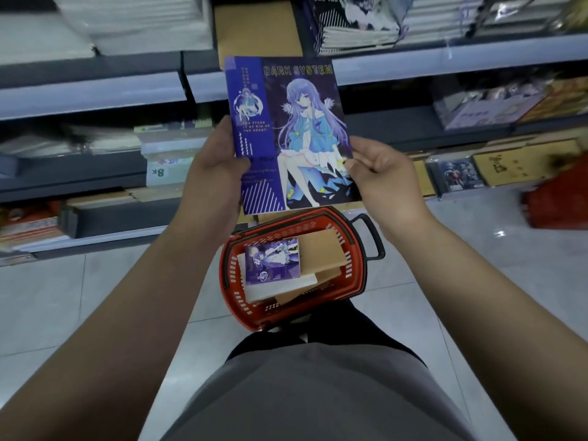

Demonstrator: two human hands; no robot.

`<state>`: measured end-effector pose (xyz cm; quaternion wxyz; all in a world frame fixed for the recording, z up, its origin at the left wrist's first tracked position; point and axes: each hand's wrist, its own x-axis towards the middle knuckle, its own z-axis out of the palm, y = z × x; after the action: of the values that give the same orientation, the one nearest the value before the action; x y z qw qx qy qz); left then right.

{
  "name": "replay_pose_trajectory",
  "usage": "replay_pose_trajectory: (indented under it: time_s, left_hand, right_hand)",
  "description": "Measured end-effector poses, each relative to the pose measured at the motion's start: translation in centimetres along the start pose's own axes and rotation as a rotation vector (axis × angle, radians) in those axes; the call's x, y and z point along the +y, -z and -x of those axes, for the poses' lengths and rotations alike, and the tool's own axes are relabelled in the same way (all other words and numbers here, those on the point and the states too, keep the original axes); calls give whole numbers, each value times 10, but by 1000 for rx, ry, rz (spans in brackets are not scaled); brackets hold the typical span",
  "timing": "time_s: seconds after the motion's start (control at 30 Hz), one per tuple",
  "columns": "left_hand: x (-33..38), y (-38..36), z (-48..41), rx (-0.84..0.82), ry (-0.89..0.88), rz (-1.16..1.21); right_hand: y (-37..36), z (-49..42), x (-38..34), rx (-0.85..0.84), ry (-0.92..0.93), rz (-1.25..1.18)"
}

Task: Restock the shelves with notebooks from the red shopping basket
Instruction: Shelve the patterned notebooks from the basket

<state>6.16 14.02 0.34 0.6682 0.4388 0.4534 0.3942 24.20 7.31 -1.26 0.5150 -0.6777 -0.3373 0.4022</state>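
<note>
Both hands hold 1 notebook (288, 132) upright in front of shelves (413, 63), cover facing camera, title "DARK SYSTEM". Left hand (213, 167) grips left edge, thumb on cover. Right hand (378, 170) pinches lower right edge, fingers curled. Red basket (230, 281) on floor (95, 297) below, directly under notebook; inside it 1 small purple notebook (272, 261) atop white one (280, 289), 2 brown ones (321, 253) alongside. Shelves stacked with notebooks.
</note>
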Motion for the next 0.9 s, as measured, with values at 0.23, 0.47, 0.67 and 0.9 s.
replay_pose_trajectory:
  time_s: [0.23,0.47,0.67,0.9]
  left_hand:
    - [27,-26,-23,0,13,3]
    - [40,-52,-65,18,5,48]
    - [42,-71,-101,4,-29,1]
    - [43,-82,-133,-4,-27,21]
  right_hand:
    - [16,-29,-25,-5,-12,-35]
    - [38,-76,-40,-19,-16,-14]
    - [52,-124,-49,-18,7,33]
    - [57,-161,-51,-21,-16,19]
